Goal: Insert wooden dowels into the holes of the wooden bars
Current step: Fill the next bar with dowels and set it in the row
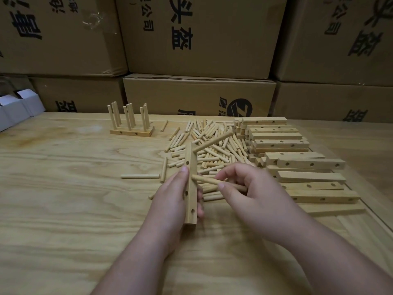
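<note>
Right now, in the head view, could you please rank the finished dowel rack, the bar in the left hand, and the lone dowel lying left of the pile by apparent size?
1. Bar in the left hand, though nearness inflates it.
2. Finished dowel rack, farther away, so its rank is unsure.
3. Lone dowel, clearly smallest.

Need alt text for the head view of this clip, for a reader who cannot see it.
A left hand holds a drilled wooden bar with one dowel already in its far end, while the right hand pinches a second dowel against its side. Loose dowels, spare bars and finished bars lie on the wooden table.
</note>
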Action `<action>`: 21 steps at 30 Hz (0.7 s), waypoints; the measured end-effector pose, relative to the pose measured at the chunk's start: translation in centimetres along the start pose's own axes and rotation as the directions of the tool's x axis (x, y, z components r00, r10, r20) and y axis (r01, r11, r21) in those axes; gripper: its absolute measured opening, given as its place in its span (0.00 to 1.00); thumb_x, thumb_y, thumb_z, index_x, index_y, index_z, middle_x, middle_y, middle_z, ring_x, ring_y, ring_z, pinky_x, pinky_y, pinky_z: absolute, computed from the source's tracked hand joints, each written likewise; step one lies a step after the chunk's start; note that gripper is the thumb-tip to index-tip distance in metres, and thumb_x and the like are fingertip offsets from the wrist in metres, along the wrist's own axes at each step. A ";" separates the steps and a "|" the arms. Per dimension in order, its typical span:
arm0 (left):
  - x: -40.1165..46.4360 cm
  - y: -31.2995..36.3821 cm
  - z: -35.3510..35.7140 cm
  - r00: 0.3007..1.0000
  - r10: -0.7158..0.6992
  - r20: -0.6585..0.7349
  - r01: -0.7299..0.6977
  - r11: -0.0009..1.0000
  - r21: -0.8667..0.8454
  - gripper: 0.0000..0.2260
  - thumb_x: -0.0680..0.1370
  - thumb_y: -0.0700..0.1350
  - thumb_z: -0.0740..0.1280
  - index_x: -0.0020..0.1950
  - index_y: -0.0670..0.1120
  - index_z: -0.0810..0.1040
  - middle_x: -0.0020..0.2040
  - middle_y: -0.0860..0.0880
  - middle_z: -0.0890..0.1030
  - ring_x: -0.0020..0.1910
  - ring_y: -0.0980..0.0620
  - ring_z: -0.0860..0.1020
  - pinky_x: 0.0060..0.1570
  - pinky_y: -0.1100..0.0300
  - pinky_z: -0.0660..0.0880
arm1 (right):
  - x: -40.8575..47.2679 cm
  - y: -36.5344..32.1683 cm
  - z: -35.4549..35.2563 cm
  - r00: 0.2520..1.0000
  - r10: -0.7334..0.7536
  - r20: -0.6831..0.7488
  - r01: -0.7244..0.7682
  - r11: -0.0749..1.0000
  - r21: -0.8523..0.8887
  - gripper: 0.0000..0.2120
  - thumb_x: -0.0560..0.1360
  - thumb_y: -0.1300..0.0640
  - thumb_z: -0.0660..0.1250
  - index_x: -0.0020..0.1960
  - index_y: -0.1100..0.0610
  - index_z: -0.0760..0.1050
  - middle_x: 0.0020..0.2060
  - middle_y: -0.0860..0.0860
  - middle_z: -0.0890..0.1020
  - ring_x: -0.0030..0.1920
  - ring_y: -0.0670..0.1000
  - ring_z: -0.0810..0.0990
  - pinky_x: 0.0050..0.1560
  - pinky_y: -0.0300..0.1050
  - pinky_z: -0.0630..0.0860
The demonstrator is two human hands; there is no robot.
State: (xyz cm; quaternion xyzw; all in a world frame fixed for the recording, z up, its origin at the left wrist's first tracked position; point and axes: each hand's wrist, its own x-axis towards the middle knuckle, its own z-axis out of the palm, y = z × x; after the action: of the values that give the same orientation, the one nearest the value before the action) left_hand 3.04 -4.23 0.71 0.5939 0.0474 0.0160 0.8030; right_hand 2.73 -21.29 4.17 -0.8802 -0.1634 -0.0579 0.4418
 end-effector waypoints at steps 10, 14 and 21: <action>-0.2 -0.2 0.1 0.999 0.045 0.028 -0.048 0.995 0.092 0.16 0.77 0.64 0.63 0.46 0.55 0.83 0.29 0.48 0.77 0.25 0.50 0.75 0.25 0.60 0.71 | -0.1 -0.1 -0.6 0.999 -0.010 -0.040 0.008 0.999 -0.045 0.04 0.74 0.48 0.73 0.44 0.40 0.80 0.29 0.36 0.79 0.29 0.38 0.76 0.31 0.30 0.71; -0.3 -0.4 0.2 0.996 0.086 0.035 -0.090 0.985 0.146 0.14 0.80 0.64 0.62 0.46 0.58 0.82 0.27 0.49 0.76 0.24 0.51 0.74 0.25 0.60 0.72 | -0.2 -0.7 -0.5 0.997 -0.052 -0.059 0.045 0.993 -0.113 0.05 0.75 0.48 0.72 0.51 0.42 0.83 0.46 0.35 0.83 0.45 0.34 0.81 0.48 0.34 0.79; -0.6 -0.3 0.0 0.992 0.080 0.094 -0.097 0.975 0.200 0.14 0.75 0.65 0.59 0.46 0.60 0.80 0.27 0.48 0.76 0.23 0.51 0.74 0.24 0.60 0.72 | -0.4 -1.1 -0.9 0.998 -0.057 -0.015 0.054 0.987 -0.153 0.09 0.76 0.47 0.72 0.55 0.45 0.83 0.46 0.35 0.84 0.48 0.35 0.81 0.52 0.41 0.80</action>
State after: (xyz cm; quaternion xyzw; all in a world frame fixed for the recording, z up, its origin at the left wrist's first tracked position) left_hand 2.48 -4.38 0.47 0.6748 -0.0122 0.0215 0.7376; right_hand 2.04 -21.48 5.50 -0.9059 -0.1786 -0.0908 0.3731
